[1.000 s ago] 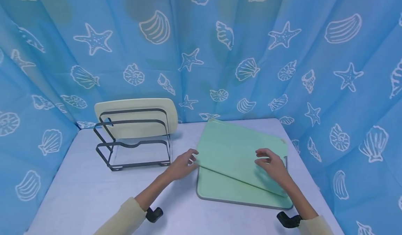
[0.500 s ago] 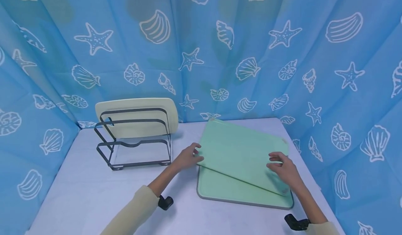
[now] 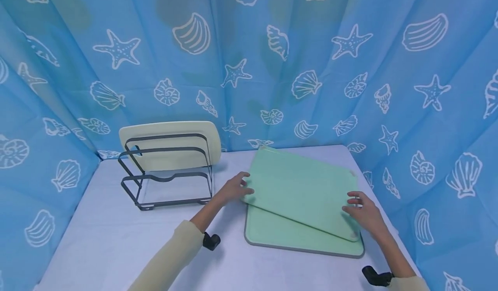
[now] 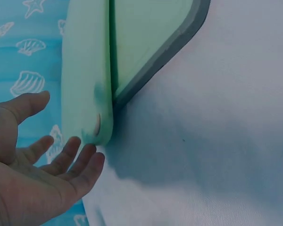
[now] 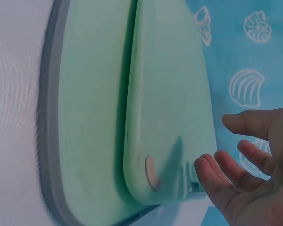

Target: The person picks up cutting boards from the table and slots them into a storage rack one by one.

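Here the light-green rectangular board, plastic in its look, (image 3: 301,191) lies askew over the green board with grey rim (image 3: 289,232), on the white-covered counter (image 3: 113,250). The left hand (image 3: 235,187) and the right hand (image 3: 365,213) are at its two sides; each grip is loosely spread and holds nothing. I think both edges should be pinched evenly. Compared with one second ago, the right hand is farther outward.

No legible text in any view; no readable labels, brands, numbers
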A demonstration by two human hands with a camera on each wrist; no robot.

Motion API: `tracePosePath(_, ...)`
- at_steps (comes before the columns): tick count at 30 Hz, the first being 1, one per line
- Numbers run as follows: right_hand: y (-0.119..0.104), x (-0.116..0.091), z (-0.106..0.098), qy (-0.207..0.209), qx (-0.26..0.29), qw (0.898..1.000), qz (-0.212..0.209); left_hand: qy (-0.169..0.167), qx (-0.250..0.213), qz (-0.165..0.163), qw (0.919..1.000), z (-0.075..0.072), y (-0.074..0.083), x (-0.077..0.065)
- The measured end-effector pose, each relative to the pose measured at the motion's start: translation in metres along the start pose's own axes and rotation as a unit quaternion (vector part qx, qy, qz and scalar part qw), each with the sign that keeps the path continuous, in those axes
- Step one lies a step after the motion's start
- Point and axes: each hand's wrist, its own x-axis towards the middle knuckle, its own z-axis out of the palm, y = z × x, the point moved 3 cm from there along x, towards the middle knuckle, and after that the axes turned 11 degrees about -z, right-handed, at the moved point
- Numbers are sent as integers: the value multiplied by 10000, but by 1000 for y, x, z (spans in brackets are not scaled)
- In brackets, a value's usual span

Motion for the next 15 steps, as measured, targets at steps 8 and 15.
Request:
tracePosePath(8, 16, 1, -9, -16, -98, 9999, 137, 132, -51, -162, 9998, 0, 2, 9)
tracePosePath(15, 26, 3, -14, 57, -233, 9986, 464, 114, 12, -363, 9993, -1, -1, 25)
